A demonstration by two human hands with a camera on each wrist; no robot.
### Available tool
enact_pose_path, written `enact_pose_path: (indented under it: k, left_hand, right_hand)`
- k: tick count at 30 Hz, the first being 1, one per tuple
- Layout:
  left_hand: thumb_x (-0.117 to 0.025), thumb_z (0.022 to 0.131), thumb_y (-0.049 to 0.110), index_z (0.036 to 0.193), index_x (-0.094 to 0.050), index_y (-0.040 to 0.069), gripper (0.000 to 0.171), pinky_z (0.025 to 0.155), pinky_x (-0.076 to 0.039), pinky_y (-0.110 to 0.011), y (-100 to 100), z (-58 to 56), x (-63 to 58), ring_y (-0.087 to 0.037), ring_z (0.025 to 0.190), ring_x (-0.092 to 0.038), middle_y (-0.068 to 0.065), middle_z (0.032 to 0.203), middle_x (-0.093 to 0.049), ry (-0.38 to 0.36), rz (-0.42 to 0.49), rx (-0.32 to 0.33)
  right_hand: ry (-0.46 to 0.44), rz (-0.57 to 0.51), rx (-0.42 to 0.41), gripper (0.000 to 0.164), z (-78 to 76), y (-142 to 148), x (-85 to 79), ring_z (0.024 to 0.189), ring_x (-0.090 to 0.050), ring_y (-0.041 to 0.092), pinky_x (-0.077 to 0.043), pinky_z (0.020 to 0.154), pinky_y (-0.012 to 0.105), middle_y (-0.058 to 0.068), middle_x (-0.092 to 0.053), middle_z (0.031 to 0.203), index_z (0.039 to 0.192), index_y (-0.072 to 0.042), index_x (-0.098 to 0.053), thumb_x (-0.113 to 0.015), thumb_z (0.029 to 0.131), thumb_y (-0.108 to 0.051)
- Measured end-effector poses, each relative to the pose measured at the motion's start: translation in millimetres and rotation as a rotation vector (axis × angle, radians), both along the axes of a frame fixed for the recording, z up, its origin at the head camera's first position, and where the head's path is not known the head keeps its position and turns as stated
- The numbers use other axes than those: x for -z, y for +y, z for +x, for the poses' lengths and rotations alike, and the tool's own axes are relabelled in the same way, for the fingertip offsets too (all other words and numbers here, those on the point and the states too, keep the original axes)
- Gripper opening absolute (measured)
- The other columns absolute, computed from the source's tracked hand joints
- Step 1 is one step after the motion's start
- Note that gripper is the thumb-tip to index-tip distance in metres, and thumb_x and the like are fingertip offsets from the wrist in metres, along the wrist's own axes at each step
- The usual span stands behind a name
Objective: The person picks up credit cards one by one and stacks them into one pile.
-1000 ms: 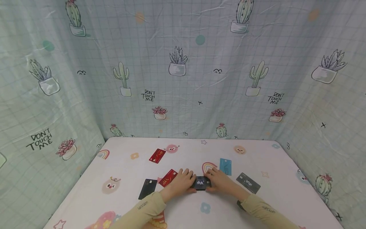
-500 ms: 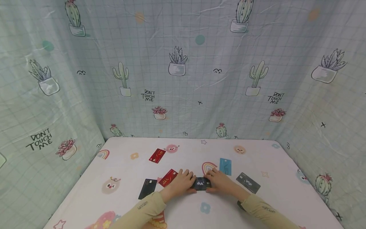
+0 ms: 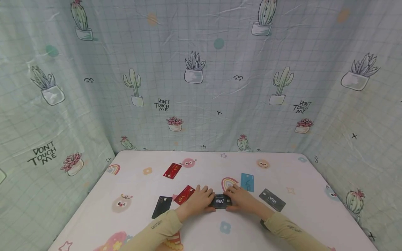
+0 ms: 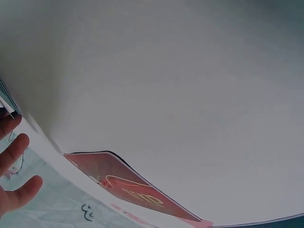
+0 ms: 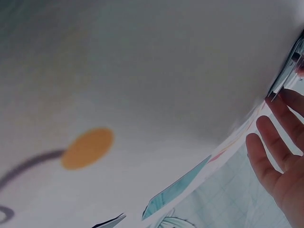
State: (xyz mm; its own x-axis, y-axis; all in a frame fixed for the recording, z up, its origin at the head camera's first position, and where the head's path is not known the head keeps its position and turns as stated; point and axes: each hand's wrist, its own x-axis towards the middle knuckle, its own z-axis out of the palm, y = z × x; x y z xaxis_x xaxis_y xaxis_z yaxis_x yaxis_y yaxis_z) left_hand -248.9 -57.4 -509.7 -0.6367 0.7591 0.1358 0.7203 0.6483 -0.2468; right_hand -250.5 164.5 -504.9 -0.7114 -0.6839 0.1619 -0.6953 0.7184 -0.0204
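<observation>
A black VIP card [image 3: 221, 201] lies flat at the middle front of the table, its lettering upside down in the head view. In the right wrist view it shows as layered edges, like a small stack of cards [image 5: 288, 69]. My left hand [image 3: 201, 199] holds its left end, thumb at the near edge and fingers at the far edge. At the right end my right hand [image 3: 239, 198] grips it the same way. A red VIP card [image 3: 184, 195] lies just beside the left hand. Fingers and thumbs partly cover the stack's ends.
Another red card [image 3: 172, 170] lies farther back on the patterned table [image 3: 125, 184]. Left of the left wrist is a black card [image 3: 162, 207]. To the right lie a blue card [image 3: 247, 182] and a grey card [image 3: 272, 200]. A dark card [image 3: 263, 225] is partly under the right sleeve.
The far edge of the black card has come down slightly since a second ago, and it now lies still. Both hands have stayed in place.
</observation>
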Motion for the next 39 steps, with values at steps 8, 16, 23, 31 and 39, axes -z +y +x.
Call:
enact_pose_path:
  k: [8, 16, 23, 31, 39]
  left_hand:
    - [-0.051, 0.082, 0.054, 0.118, -0.055, 0.015, 0.053, 0.091, -0.041, -0.045, 0.1, 0.4, -0.5, -0.015, 0.1, -0.048, 0.0, 0.112, -0.056, 0.004, 0.005, 0.008]
    - [-0.05, 0.082, 0.054, 0.119, -0.055, 0.015, 0.053, 0.092, -0.041, -0.046, -0.3, 0.3, 0.1, -0.015, 0.101, -0.048, 0.001, 0.112, -0.057, 0.009, 0.006, 0.007]
    - [-0.051, 0.082, 0.054, 0.117, -0.056, 0.016, 0.052, 0.092, -0.04, -0.047, -0.6, 0.6, -0.5, -0.015, 0.101, -0.048, 0.001, 0.111, -0.057, 0.012, 0.012, 0.009]
    - [-0.051, 0.081, 0.055, 0.117, -0.056, 0.016, 0.053, 0.092, -0.04, -0.047, -1.3, 0.1, -1.1, -0.016, 0.102, -0.049, 0.001, 0.111, -0.057, 0.025, 0.014, 0.013]
    - [-0.052, 0.081, 0.055, 0.117, -0.055, 0.015, 0.054, 0.091, -0.041, -0.047, -1.4, -0.9, 0.2, -0.015, 0.099, -0.049, 0.001, 0.109, -0.057, 0.034, 0.027, 0.008]
  right_hand:
    - [0.002, -0.02, -0.017, 0.052, -0.5, 1.0, 0.8, 0.094, -0.047, 0.014, -0.045, 0.083, 0.036, -0.001, -0.055, 0.101, 0.111, -0.01, -0.058, -0.065, 0.074, -0.045]
    - [-0.023, -0.01, 0.001, 0.053, -0.4, 1.3, 0.7, 0.098, -0.046, 0.014, -0.044, 0.086, 0.036, -0.001, -0.055, 0.104, 0.113, -0.011, -0.057, -0.064, 0.075, -0.047]
    - [-0.049, -0.012, 0.004, 0.052, 0.6, 1.9, -0.2, 0.099, -0.045, 0.014, -0.043, 0.088, 0.036, -0.002, -0.055, 0.106, 0.114, -0.011, -0.057, -0.063, 0.076, -0.046]
    - [-0.053, -0.017, 0.0, 0.052, -0.6, 2.5, 0.5, 0.1, -0.045, 0.014, -0.043, 0.089, 0.036, -0.002, -0.056, 0.106, 0.115, -0.011, -0.057, -0.063, 0.076, -0.046]
    - [-0.079, -0.026, 0.017, 0.054, -2.5, 2.7, 2.4, 0.1, -0.046, 0.015, -0.043, 0.089, 0.037, -0.002, -0.055, 0.106, 0.115, -0.012, -0.057, -0.062, 0.075, -0.048]
